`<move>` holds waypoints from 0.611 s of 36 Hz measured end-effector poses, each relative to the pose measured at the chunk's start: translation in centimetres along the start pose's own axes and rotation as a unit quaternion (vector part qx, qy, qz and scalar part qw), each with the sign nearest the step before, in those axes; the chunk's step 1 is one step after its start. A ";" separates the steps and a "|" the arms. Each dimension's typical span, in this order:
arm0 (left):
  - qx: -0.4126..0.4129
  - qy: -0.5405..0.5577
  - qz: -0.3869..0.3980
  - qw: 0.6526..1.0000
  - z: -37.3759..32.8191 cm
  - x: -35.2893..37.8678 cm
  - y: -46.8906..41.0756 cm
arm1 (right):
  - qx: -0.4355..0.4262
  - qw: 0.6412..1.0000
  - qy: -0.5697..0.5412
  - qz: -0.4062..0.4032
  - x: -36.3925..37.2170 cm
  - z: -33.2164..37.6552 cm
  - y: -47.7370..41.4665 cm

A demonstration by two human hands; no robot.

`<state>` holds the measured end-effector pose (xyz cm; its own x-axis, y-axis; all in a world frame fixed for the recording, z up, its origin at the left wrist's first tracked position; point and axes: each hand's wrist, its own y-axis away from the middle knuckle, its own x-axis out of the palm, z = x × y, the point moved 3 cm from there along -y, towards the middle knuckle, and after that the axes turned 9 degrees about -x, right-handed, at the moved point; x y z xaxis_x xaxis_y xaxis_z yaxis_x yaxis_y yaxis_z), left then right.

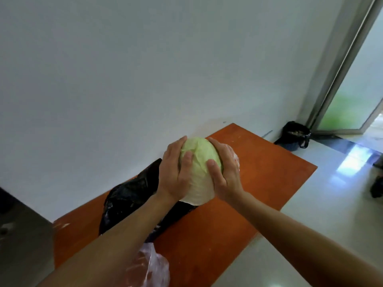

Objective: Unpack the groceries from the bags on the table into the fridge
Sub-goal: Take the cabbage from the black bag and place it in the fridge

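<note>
At the moment inspected, you held the cabbage (198,172) between both hands at the centre of the frame, raised above the table (265,175) and not resting on it. Your left hand (174,175) gripped the cabbage's left side, fingers wrapped round the far side and the thumb laid across the near face. Your right hand (227,177) gripped the right side in the same way, thumb pressed on the front leaves. Both grips were closed on the cabbage; neither hand held anything else. The cabbage was pale green at the top and whiter toward its lower end, which pointed down toward you. Below and left of the cabbage a black bag (128,195) lay crumpled on the orange table, partly covered by your left forearm. A clear bag (154,268) with reddish contents sat at the lower centre of the frame, on the near end of the table; what it held could not be made out. A second piece of clear plastic (235,157) showed just behind your right hand, touching or nearly touching it; which could not be determined. The table stood against a white wall (145,69). A grey surface (22,245) occupied the lower left corner, its nature unclear. At the right, a bin (295,134) with a black liner stood on the floor (331,204) beside a door frame (335,65).
</note>
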<state>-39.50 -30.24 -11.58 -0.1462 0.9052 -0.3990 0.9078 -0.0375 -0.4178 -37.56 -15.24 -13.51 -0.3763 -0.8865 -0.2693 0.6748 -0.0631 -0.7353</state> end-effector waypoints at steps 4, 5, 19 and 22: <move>0.044 0.022 0.022 0.999 -4.2 3.1 1.1 | -0.007 1.000 0.015 -0.012 -5.3 0.6 0.6; 0.051 0.029 0.028 0.998 -5.3 4.2 1.4 | -0.011 0.999 0.026 -0.018 -7.0 0.6 0.8; 0.128 0.151 0.186 0.963 -22.5 32.8 7.4 | 0.033 0.967 0.223 -0.121 -39.8 -2.6 7.5; 0.135 0.184 0.232 0.946 -26.8 39.9 10.2 | 0.051 0.952 0.263 -0.147 -47.7 -3.0 10.2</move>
<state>-25.51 16.78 -9.92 0.4344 0.8492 -0.3002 0.7001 -0.5280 -0.4807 -14.61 27.76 -10.09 -0.8058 -0.4736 -0.3556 0.5401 -0.3411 -0.7694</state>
